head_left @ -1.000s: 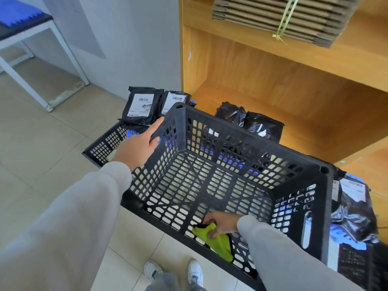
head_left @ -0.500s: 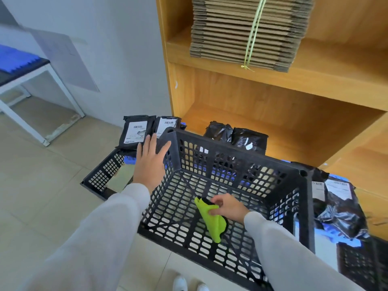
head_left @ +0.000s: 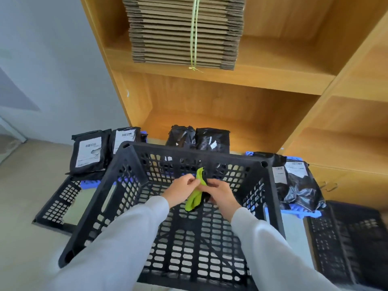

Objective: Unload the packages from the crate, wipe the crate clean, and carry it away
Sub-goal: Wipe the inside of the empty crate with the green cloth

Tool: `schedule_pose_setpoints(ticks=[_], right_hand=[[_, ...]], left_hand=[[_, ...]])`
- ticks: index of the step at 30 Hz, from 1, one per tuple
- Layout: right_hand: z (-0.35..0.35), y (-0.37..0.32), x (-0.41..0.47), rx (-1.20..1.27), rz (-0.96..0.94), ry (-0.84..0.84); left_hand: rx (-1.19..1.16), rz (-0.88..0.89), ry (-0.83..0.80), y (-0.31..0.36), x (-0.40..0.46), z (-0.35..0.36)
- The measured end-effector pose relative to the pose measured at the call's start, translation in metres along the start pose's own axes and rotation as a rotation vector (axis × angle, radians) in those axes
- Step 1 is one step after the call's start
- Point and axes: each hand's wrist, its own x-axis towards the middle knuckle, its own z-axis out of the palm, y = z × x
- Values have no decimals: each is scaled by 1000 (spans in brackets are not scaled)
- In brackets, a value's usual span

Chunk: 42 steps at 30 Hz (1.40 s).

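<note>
A black lattice crate [head_left: 126,185] stands in front of me with nothing inside but my hands. Over its middle, my left hand [head_left: 180,191] and my right hand [head_left: 222,195] both pinch a green and black cloth [head_left: 196,196], which hangs folded between them. Black packages with white labels lie outside the crate: two at the back left [head_left: 89,153], two dark bags [head_left: 212,139] behind the far wall, and more at the right [head_left: 298,183].
A wooden shelf unit [head_left: 231,80] rises behind the crate, with a tied bundle of flat cardboard [head_left: 186,32] on its upper shelf. Flat black lattice panels lie on the floor at the left [head_left: 56,204] and right [head_left: 344,244]. Tiled floor spreads to the left.
My left hand has left the crate's left rim and joined my right hand on the cloth. The cloth has risen from the crate floor. The view has tilted upward.
</note>
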Motion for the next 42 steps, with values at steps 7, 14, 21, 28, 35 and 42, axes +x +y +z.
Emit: schedule_pose_setpoints(ticks=[7,14,21,28,35,42], right_hand=[[-17,9,-9,418,178,-53],[-25,0,-23,334,205,52],[-66,-30,-65,-561,-371,390],[-108,-5,-108,-921,-526,669],[-119,31,-132,-817,-225,422],[-112,39,-128,-751,-256,485]], left_hand=[[-186,-93,-158,12,7,17],[-36,15,-84,-9,17,21],[476,124,-58,-23,26,27],[622,188,29,-29,58,57],[955,349,154,-46,86,69],[1134,470,48,-77,102,81]])
